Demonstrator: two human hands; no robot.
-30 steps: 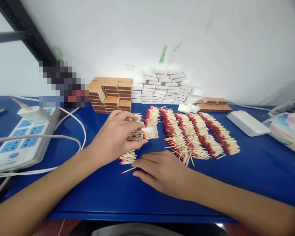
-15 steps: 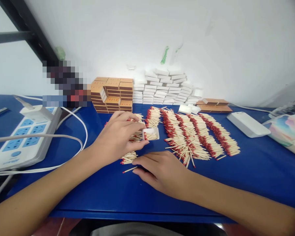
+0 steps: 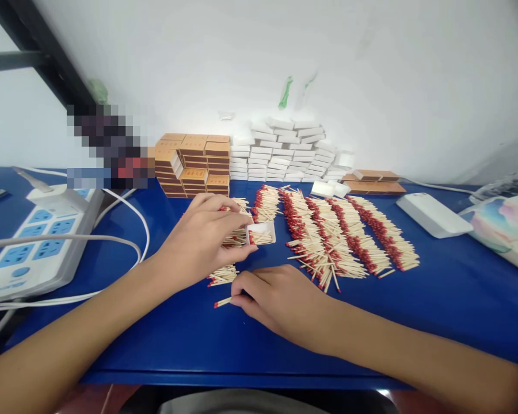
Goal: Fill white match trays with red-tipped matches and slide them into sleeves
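My left hand point(image 3: 202, 241) rests on a pile of red-tipped matches point(image 3: 237, 234), its fingers curled against the left side of a small white matchbox tray point(image 3: 262, 233) that holds a few matches. My right hand point(image 3: 280, 302) lies low on the blue table point(image 3: 435, 299), its fingertips pinching one loose match point(image 3: 223, 302) on the surface. A small bundle of matches point(image 3: 222, 276) lies between the two hands.
Rows of matches point(image 3: 349, 236) stretch to the right of the tray. Brown matchbox sleeves point(image 3: 194, 164) and white inner trays point(image 3: 285, 152) are stacked against the wall. A power strip point(image 3: 34, 241) with cables lies at the left, a white flat box point(image 3: 434, 214) at the right.
My right hand's fingers have curled inward and closed on the single loose match. The left hand has stayed at the tray.
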